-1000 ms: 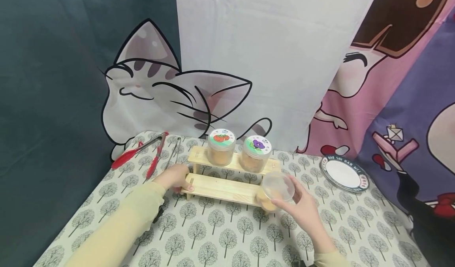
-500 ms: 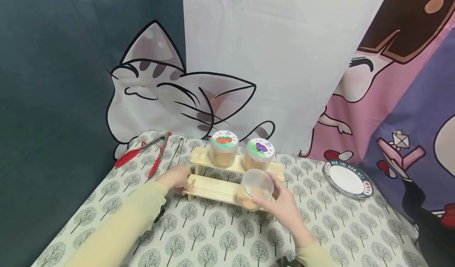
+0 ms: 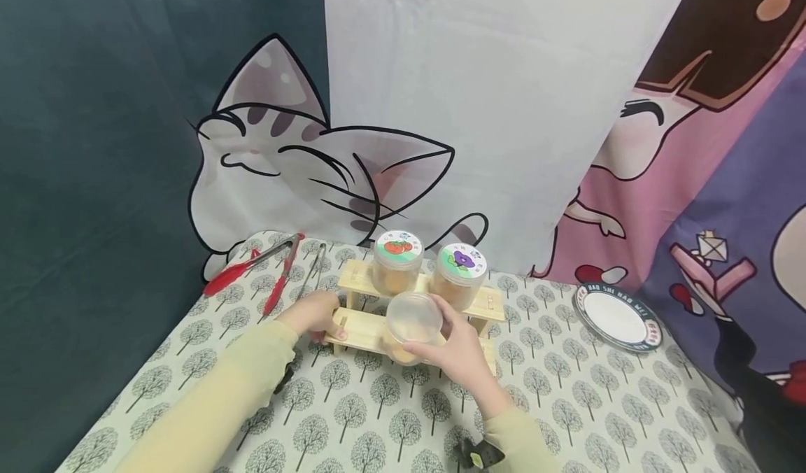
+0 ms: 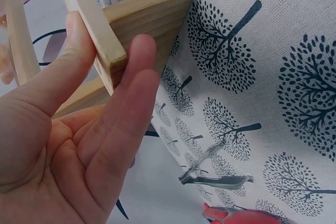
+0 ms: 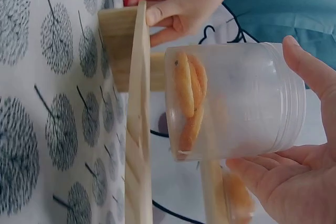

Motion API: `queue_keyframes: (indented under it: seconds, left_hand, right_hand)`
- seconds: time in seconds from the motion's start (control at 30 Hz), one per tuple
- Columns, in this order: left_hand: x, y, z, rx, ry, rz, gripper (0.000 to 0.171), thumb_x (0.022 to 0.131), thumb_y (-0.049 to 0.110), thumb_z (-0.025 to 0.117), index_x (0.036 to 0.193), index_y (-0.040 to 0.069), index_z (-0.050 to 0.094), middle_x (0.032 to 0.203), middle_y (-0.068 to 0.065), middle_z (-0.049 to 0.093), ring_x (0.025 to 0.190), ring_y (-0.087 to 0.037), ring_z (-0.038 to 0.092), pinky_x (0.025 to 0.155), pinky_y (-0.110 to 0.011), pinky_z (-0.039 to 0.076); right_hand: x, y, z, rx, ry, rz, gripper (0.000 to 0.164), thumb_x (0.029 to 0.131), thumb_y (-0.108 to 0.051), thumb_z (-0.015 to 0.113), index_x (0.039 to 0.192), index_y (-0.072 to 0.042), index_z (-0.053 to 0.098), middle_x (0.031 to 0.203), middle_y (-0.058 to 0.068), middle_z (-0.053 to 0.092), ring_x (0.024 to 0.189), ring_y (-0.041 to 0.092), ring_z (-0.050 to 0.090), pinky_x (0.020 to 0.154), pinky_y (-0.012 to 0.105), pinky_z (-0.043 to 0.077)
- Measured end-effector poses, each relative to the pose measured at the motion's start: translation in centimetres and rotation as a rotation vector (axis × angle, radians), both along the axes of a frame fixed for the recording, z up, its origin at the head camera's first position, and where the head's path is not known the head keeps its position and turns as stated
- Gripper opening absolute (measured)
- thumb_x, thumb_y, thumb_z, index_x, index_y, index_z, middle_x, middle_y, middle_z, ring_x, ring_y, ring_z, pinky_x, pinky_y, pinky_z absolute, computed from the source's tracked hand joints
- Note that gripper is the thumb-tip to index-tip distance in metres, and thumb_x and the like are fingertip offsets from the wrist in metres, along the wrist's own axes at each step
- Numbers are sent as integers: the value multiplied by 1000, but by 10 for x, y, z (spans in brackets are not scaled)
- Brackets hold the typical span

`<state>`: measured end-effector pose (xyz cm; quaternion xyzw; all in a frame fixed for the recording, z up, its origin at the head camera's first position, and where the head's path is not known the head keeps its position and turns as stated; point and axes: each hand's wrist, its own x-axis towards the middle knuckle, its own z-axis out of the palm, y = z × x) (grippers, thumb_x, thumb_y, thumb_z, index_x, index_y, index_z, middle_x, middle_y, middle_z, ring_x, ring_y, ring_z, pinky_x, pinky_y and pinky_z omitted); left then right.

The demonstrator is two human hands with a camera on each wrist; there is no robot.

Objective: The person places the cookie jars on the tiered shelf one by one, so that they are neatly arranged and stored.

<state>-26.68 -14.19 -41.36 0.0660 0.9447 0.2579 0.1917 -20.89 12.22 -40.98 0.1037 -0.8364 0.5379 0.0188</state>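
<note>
My left hand pinches the left end of the lower board of a two-step wooden rack, thumb on top and fingers below. In my right hand is a translucent plastic jar, gripped near its top from the right side. Several golden-brown pieces of food lie at the jar's bottom. The right wrist view shows a narrow gap between this upright jar and the lower board. On the upper step stand two lidded jars, one with a tomato label and one with a purple picture label.
Red-handled tongs and slim metal tweezers lie left of the rack on the tree-print cloth. A plate with a patterned dark rim is at the right. Printed curtains hang behind the table.
My right hand has carried the jar leftward along the lower step, from its right end to about its middle. The left hand stays on the rack's left end. The view shifted slightly.
</note>
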Motion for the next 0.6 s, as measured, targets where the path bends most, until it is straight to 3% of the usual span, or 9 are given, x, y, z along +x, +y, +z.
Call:
queue_keyframes:
  seconds: [0.37, 0.6]
  left_hand:
    - [0, 1, 0, -9, -13, 4, 30, 73, 20, 78, 85, -1, 60, 64, -8, 61, 55, -20, 65, 52, -28, 56]
    - [-1, 0, 0, -26, -11, -10, 30, 72, 21, 78, 84, -1, 60, 63, -8, 61, 53, -18, 64, 52, -26, 56]
  right_hand:
    - [-9, -30, -3, 2, 23, 57, 99, 60, -39, 89, 142, -11, 40, 136, 8, 52, 122, 26, 54, 102, 44, 44]
    - [-11, -40, -4, 39, 43, 29, 97, 61, -38, 89, 141, -11, 42, 131, 10, 56, 120, 27, 55, 99, 44, 46]
